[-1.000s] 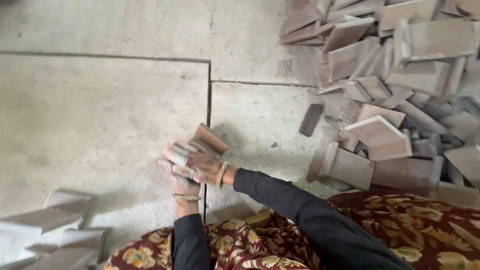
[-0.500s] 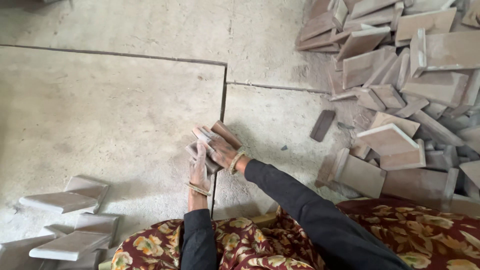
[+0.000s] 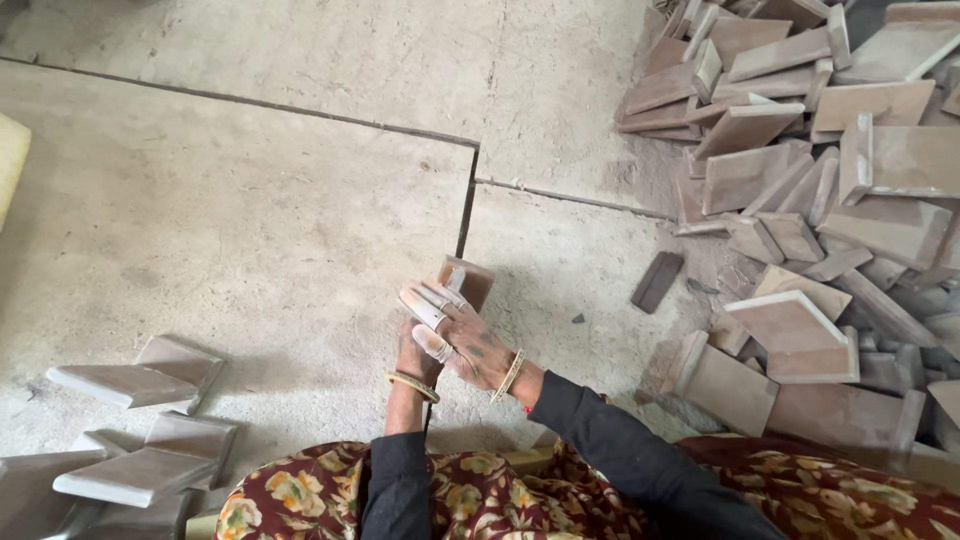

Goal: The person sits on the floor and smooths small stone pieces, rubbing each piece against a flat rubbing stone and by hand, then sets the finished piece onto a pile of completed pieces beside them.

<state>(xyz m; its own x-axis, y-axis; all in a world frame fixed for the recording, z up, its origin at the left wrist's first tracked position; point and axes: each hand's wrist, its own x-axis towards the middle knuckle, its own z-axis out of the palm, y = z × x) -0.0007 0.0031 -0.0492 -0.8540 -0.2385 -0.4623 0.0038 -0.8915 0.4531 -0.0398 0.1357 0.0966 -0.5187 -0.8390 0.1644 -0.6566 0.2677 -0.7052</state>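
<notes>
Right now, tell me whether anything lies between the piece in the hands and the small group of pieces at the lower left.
Nothing visible does. Both the right hand and the left hand are on the brown piece. Between it and the grey pieces at lower left there is only bare concrete floor.

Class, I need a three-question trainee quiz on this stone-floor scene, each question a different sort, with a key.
1. True or false: both hands hold the brown tile piece.
2. The big heap of tiles lies on the person's: A) left B) right C) lap.
3. Fill in: a lone dark slab lies on the ___ between the hands and the heap.

Key: 1 true; 2 B; 3 floor.
</notes>
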